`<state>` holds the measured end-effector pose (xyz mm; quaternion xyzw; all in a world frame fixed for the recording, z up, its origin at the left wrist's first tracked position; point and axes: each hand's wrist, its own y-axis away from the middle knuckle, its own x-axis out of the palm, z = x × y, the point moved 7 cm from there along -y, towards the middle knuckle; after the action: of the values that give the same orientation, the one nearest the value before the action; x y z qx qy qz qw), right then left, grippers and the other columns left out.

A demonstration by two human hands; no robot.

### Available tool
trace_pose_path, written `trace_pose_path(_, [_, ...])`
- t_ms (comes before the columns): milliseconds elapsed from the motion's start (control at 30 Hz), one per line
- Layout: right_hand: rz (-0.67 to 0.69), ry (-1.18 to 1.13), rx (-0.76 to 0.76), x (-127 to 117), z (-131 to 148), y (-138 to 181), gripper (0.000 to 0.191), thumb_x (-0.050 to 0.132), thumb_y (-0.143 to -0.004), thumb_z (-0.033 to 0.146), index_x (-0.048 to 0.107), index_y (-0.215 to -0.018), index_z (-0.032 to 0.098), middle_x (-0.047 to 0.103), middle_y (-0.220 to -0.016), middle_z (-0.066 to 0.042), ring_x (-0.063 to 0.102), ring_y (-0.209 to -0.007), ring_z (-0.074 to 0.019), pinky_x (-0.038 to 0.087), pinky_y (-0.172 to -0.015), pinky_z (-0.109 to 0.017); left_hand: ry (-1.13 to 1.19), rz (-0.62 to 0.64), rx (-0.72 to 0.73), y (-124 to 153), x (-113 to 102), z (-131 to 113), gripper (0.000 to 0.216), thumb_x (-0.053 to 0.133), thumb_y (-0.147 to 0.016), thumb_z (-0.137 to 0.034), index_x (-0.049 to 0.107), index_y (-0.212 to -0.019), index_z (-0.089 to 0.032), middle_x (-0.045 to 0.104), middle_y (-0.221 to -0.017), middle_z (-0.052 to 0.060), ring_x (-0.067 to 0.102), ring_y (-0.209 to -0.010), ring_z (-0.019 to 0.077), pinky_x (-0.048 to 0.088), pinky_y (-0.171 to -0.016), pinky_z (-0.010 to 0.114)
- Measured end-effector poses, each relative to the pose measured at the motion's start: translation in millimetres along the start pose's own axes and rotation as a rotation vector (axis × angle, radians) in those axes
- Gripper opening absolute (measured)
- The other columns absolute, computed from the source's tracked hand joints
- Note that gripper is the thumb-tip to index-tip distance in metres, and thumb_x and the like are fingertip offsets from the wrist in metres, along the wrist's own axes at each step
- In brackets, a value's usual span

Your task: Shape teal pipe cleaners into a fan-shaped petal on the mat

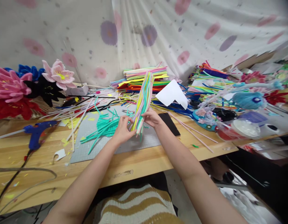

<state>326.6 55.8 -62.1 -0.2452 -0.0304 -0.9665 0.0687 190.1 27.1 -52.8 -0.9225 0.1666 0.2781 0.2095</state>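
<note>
Both hands meet over a grey cutting mat (85,149) on a wooden table (134,163). My right hand (152,119) is closed round the lower end of a bundle of pastel pipe cleaners (144,99), which stands upright and leans slightly right. My left hand (122,129) pinches the bottom of the same bundle from the left. Loose teal pipe cleaners (104,128) lie spread on the mat just left of my left hand.
A blue glue gun (36,132) with its cord lies at the left. Stacks of coloured pipe cleaners (144,79) sit behind. A black phone (169,123), white paper (173,93), fabric flowers (22,88) and craft clutter (239,102) surround the mat.
</note>
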Motion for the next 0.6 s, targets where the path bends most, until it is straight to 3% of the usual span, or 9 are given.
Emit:
trace_pose_path(133, [0.017, -0.018, -0.068, 11, 4, 1, 0.036, 0.068, -0.053, 0.013, 0.056, -0.085, 0.020, 0.069, -0.087, -0.001, 0.062, -0.096, -0.0236, 0.052, -0.081, -0.038, -0.117, -0.086, -0.014, 4, -1, -7, 0.043, 0.071, -0.061, -0.033, 0.045, -0.093, -0.020, 0.042, -0.104, 0.006, 0.045, -0.104, 0.0237, 0.042, -0.086, 0.038])
trace_pose_path(300, [0.088, 0.016, 0.004, 23, -3, 1, 0.042, 0.071, -0.049, 0.011, 0.056, -0.087, 0.019, 0.069, -0.087, -0.002, 0.062, -0.095, -0.0234, 0.051, -0.083, -0.038, -0.203, -0.147, 0.035, 0, -4, -15, 0.054, 0.074, -0.060, -0.030, 0.043, -0.104, -0.022, 0.040, -0.112, 0.008, 0.042, -0.110, 0.0260, 0.038, -0.092, 0.041])
trace_pose_path(433, [0.136, 0.044, 0.051, 20, -5, 0, 0.043, 0.067, -0.048, 0.009, 0.057, -0.088, 0.020, 0.070, -0.091, -0.002, 0.062, -0.097, -0.0245, 0.052, -0.081, -0.038, -0.179, -0.078, 0.102, -5, -6, -14, 0.056, 0.076, -0.060, -0.032, 0.049, -0.109, -0.026, 0.037, -0.120, 0.008, 0.036, -0.118, 0.0267, 0.032, -0.099, 0.043])
trace_pose_path(600, [0.164, 0.064, 0.045, 18, -3, -2, 0.044, 0.059, -0.047, 0.008, 0.057, -0.089, 0.019, 0.069, -0.093, -0.003, 0.061, -0.097, -0.0254, 0.053, -0.079, -0.039, -0.130, -0.035, 0.115, -10, -15, -10, 0.040, 0.076, -0.057, -0.029, 0.058, -0.093, -0.024, 0.039, -0.117, 0.006, 0.039, -0.118, 0.0248, 0.033, -0.101, 0.040])
